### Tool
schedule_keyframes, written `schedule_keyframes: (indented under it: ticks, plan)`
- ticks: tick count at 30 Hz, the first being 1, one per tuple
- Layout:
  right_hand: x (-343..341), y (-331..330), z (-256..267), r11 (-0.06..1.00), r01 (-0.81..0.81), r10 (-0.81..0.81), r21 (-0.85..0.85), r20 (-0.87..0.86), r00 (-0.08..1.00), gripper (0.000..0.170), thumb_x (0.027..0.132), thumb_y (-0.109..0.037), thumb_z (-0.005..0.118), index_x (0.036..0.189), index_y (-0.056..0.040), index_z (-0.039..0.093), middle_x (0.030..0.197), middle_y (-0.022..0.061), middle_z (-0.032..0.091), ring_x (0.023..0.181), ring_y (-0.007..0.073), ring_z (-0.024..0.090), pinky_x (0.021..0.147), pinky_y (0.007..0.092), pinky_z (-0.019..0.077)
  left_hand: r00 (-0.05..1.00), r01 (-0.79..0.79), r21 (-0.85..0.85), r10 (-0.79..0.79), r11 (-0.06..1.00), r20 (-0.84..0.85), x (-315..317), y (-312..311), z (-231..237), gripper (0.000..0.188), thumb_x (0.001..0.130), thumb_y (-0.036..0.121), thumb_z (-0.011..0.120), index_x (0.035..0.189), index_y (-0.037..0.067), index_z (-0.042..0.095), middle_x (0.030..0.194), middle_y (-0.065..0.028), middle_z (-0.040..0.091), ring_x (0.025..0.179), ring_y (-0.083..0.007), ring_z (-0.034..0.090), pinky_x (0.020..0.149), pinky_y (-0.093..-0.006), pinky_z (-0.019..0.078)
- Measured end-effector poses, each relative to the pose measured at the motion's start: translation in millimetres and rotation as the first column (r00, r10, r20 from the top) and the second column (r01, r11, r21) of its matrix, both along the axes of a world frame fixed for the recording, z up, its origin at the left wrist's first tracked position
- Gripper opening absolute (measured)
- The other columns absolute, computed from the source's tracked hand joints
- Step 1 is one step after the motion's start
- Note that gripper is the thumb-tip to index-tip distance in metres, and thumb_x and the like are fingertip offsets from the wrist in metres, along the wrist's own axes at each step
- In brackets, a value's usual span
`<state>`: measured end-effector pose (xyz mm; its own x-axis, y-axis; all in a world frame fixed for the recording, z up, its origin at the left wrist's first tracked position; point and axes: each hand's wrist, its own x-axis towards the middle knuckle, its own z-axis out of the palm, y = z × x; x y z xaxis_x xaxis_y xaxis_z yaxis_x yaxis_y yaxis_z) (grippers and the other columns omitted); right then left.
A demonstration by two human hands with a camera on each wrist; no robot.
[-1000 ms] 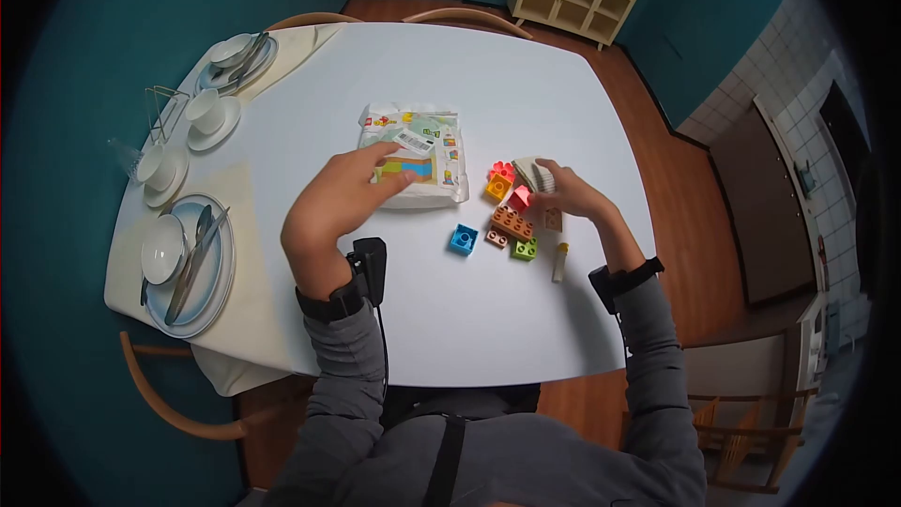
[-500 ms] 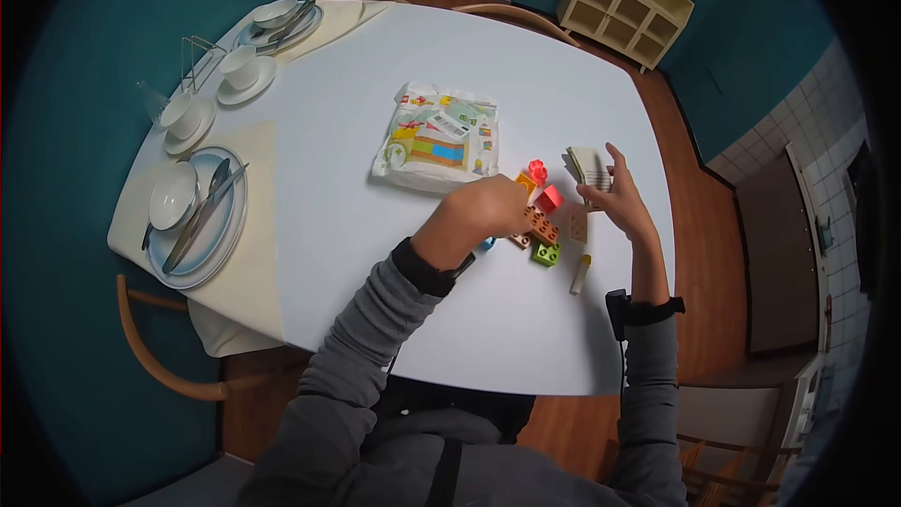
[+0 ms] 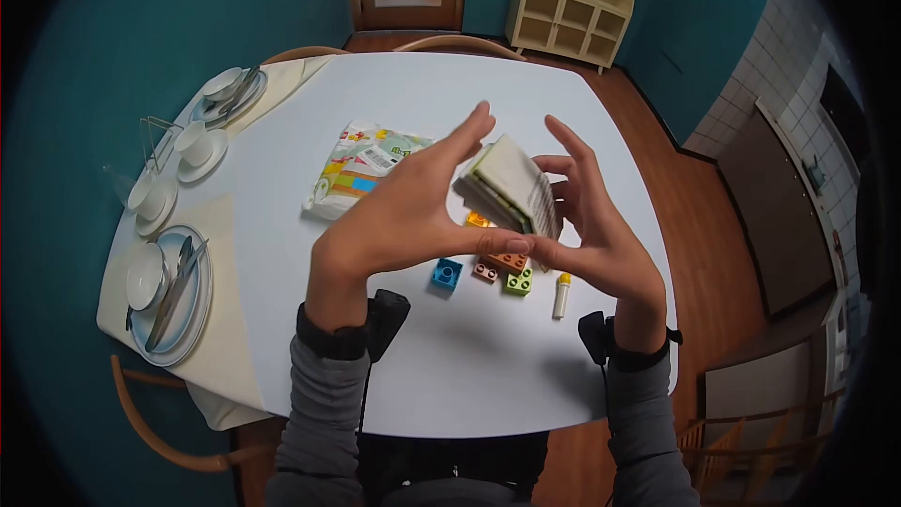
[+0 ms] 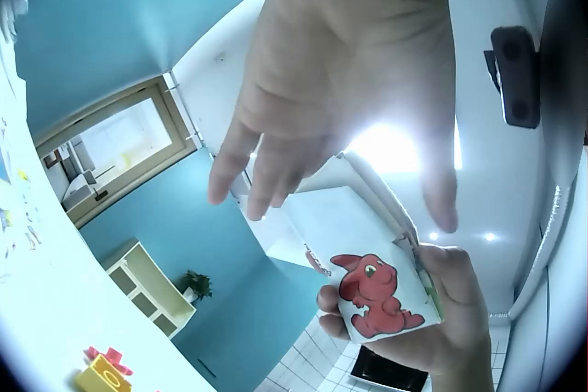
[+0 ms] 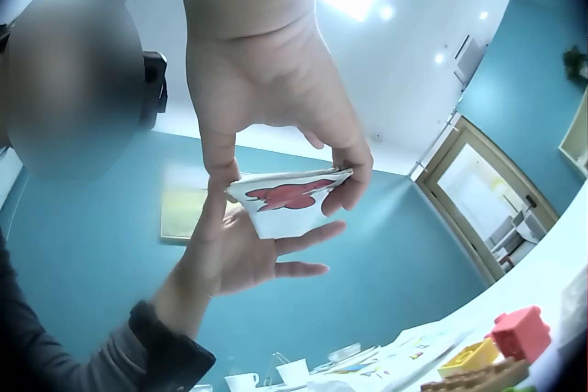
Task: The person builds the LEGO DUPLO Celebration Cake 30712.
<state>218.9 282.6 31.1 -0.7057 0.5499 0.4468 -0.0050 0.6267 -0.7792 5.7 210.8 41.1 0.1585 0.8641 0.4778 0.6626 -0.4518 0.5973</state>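
Raised over the table, a small white booklet (image 3: 503, 174) with a green-edged side is pinched between the thumb and fingers of my right hand (image 3: 605, 225). A red rabbit (image 4: 378, 295) is printed on its lower face, seen in both wrist views. My left hand (image 3: 399, 207) is beside the booklet with its fingers straight, its thumb tip close to the right thumb. Below the hands lie toy bricks: a blue brick (image 3: 447, 273), a green brick (image 3: 518, 283), a brown brick (image 3: 508, 263) and a yellow brick (image 3: 477, 220). A red brick (image 5: 521, 332) shows in the right wrist view.
A printed plastic bag (image 3: 343, 174) lies left of the bricks. To their right is a white tube with a yellow top (image 3: 561, 299). Plates (image 3: 204, 305), bowls, cups (image 3: 195, 145) and cutlery line the table's left side. Chairs (image 3: 450, 43) stand around the table.
My right hand has lifted the booklet from the table's right side to between both hands. My left hand went from the bag to over the bricks, then up beside the booklet.
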Motion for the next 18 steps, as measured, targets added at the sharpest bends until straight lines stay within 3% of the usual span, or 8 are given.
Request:
schedule_keyframes:
  ticks: [2, 6, 8, 10, 13, 15, 18]
  plan:
    - [0, -5, 3, 0.999, -0.049, 0.049, -0.001, -0.001, 0.999, 0.102, 0.073, -0.031, 0.078, 0.150, -0.0076, 0.015, 0.124, 0.0286, 0.047, 0.097, 0.0340, 0.060, 0.081, 0.0425, 0.0524, 0.989, 0.088, 0.002, -0.088, 0.996, 0.117, 1, -7, 9, 0.116, 0.057, 0.038, 0.091, 0.149, 0.005, 0.028, 0.140, -0.0230, 0.047, 0.130, -0.0339, 0.046, 0.110, -0.0443, 0.0346]
    - [6, -11, 4, 1.000, -0.020, 0.020, 0.013, 0.004, 1.000, 0.101, 0.073, -0.031, 0.077, 0.150, -0.0085, 0.015, 0.123, 0.0287, 0.048, 0.093, 0.0333, 0.062, 0.078, 0.0426, 0.0534, 0.995, 0.043, -0.085, -0.035, 0.995, 0.090, -1, -10, 16, 0.105, 0.056, 0.028, 0.092, 0.145, 0.007, 0.038, 0.132, -0.0186, 0.055, 0.119, -0.0317, 0.057, 0.103, -0.0439, 0.0435]
    - [10, -12, 8, 0.999, -0.003, 0.003, -0.033, -0.001, 1.000, 0.110, 0.068, -0.029, 0.082, 0.151, -0.0098, 0.013, 0.123, 0.0227, 0.050, 0.105, 0.0294, 0.061, 0.093, 0.0438, 0.0507, 0.991, 0.045, -0.110, -0.030, 0.993, 0.132, 1, -11, 17, 0.106, 0.055, 0.027, 0.092, 0.144, 0.007, 0.039, 0.130, -0.0178, 0.056, 0.116, -0.0307, 0.058, 0.101, -0.0429, 0.0455]
    - [14, -10, 10, 0.999, 0.007, -0.007, -0.049, 0.011, 1.000, 0.111, 0.067, -0.028, 0.083, 0.151, -0.0096, 0.013, 0.123, 0.0233, 0.051, 0.108, 0.0306, 0.060, 0.093, 0.0455, 0.0508, 0.985, 0.045, -0.132, -0.021, 0.990, 0.174, 4, -11, 15, 0.107, 0.054, 0.027, 0.093, 0.144, 0.007, 0.040, 0.128, -0.0171, 0.058, 0.113, -0.0296, 0.060, 0.098, -0.0419, 0.0475]
    - [16, -7, 12, 0.993, -0.004, -0.006, -0.120, -0.081, 0.997, 0.115, 0.064, -0.025, 0.086, 0.151, -0.0084, 0.013, 0.126, 0.0232, 0.050, 0.109, 0.0309, 0.059, 0.093, 0.0441, 0.0505, 0.995, 0.028, -0.173, -0.011, 0.985, 0.098, 6, -10, 15, 0.101, 0.055, 0.028, 0.092, 0.140, 0.005, 0.043, 0.127, -0.0170, 0.058, 0.114, -0.0288, 0.060, 0.098, -0.0408, 0.0475]
    - [16, -6, 15, 0.993, -0.013, -0.001, -0.119, -0.116, 0.993, 0.115, 0.063, -0.025, 0.087, 0.151, -0.0086, 0.014, 0.128, 0.0231, 0.049, 0.109, 0.0304, 0.058, 0.093, 0.0432, 0.0501, 0.990, 0.115, -0.266, -0.087, 0.957, 0.113, 8, -9, 16, 0.096, 0.062, 0.042, 0.087, 0.138, 0.000, 0.045, 0.118, -0.0242, 0.061, 0.108, -0.0308, 0.062, 0.094, -0.0417, 0.0484]
    - [15, -5, 13, 0.990, -0.029, 0.004, -0.137, -0.179, 0.984, 0.113, 0.063, -0.020, 0.087, 0.151, -0.0086, 0.017, 0.133, 0.0229, 0.045, 0.110, 0.0292, 0.057, 0.095, 0.0410, 0.0487, 0.998, 0.044, -0.427, -0.055, 0.903, -0.013, 15, -9, 14, 0.085, 0.062, 0.032, 0.089, 0.131, 0.000, 0.050, 0.124, -0.0179, 0.059, 0.116, -0.0313, 0.057, 0.102, -0.0410, 0.0421]
